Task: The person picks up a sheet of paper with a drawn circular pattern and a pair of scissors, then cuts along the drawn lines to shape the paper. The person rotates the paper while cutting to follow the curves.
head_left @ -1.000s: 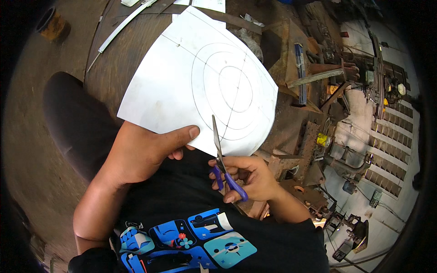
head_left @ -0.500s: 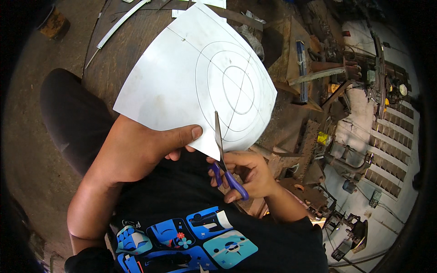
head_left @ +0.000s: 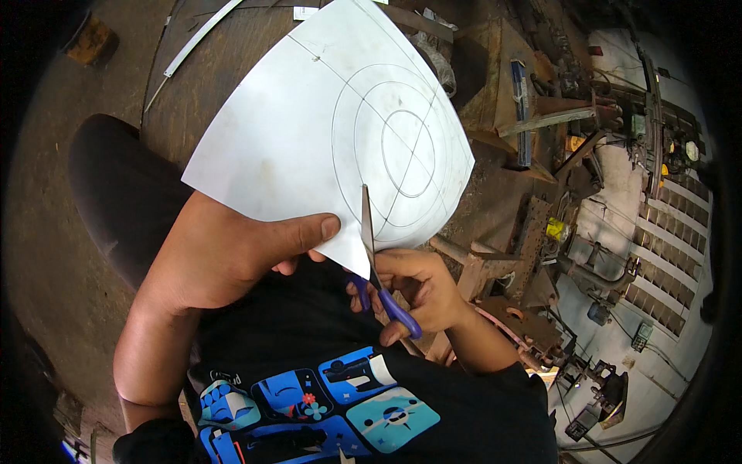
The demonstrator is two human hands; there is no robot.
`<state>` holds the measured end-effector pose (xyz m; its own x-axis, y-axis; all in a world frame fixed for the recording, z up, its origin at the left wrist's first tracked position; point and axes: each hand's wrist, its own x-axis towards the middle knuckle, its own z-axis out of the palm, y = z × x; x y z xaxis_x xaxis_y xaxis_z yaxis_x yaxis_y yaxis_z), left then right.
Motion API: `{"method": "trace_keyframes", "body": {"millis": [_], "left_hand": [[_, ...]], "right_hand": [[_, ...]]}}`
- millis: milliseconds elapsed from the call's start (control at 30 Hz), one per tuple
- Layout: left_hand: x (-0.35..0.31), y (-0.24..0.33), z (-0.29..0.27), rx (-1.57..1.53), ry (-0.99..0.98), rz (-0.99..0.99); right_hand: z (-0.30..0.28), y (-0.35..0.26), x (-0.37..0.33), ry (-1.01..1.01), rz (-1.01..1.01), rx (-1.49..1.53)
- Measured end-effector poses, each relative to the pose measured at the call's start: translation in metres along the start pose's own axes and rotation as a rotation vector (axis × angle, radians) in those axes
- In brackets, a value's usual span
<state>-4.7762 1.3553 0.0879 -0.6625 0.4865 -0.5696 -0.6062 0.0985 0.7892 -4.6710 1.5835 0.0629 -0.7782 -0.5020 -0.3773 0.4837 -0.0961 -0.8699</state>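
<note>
A white sheet (head_left: 270,131), stiff like paper or card, is held up in front of me; concentric circles and crossing lines are drawn on it. My left hand (head_left: 239,240) pinches its lower edge, thumb on top and fingers underneath. Purple-handled scissors (head_left: 393,305) are in my right hand (head_left: 421,286), with thumb and fingers around the handle loops. One blade lies over the sheet, pointing up at the outer circle, inside a cut that begins at the lower edge. Beneath the sheet the other blade is hidden.
Behind the sheet is a dark wooden table (head_left: 197,85) with a white strip (head_left: 202,37) on it. A rusty bucket (head_left: 91,40) stands on the floor at far left. Metal frames and a blue bar (head_left: 520,112) crowd the right, before a louvred wall opening (head_left: 668,255).
The sheet has shifted slightly and turned a little in my hands. The scissor blades look somewhat closer to upright, still in the cut near the outer circle.
</note>
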Motion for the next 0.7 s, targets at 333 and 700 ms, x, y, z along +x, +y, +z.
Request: {"method": "trace_keyframes", "body": {"millis": [333, 700], "left_hand": [[-0.0021, 0.0037, -0.0003, -0.023, -0.003, 0.016], [-0.0023, 0.0027, 0.0041, -0.052, 0.036, 0.031]], "right_hand": [[0.0021, 0.0041, 0.0022, 0.007, -0.069, 0.023], [0.0039, 0.0077, 0.0025, -0.001, -0.089, 0.046]]}}
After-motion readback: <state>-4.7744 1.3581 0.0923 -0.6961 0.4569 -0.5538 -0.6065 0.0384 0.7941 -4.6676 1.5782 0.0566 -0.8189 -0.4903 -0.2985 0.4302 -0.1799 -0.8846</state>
